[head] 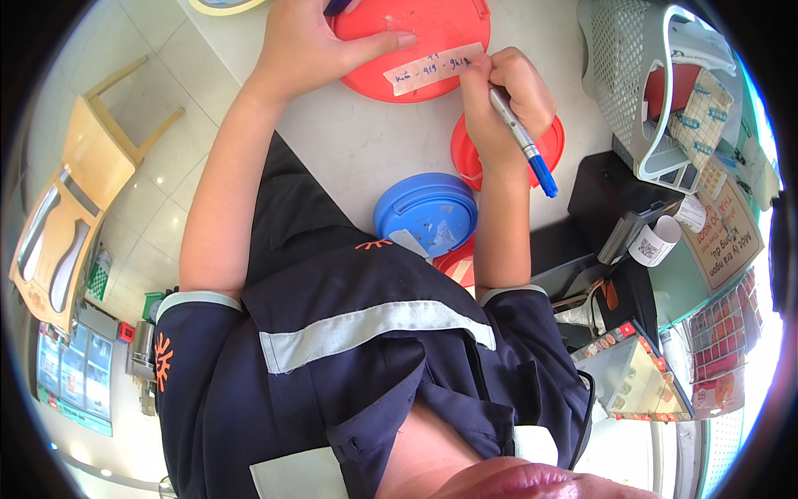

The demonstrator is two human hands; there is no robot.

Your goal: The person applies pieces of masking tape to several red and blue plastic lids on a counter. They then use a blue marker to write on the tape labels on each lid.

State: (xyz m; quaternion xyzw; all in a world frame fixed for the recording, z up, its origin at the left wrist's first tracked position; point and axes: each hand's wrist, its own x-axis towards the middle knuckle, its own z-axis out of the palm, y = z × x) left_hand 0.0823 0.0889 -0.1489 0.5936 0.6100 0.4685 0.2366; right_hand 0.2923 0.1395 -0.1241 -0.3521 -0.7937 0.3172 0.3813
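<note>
A round red plastic lid (411, 37) lies at the top of the view, with a strip of beige tape (430, 70) bearing blue handwriting across it. My left hand (312, 53) rests on the lid's left side, thumb laid flat. Its fingers curl around a dark blue object (336, 6) that the upper picture edge cuts off. In my right hand (511, 93) is a silver marker with a blue end (517, 125). That hand is at the tape's right end; its fingers hide the writing tip. Under my right wrist lies another red lid (464, 150).
A blue lid (427, 215) lies near my body on the pale table (374, 143), partly over more red plastic. To the right stand a grey plastic basket (614, 81) with packets and a black printer (617, 193) with paper hanging out. A wooden chair (93, 156) stands left on tiles.
</note>
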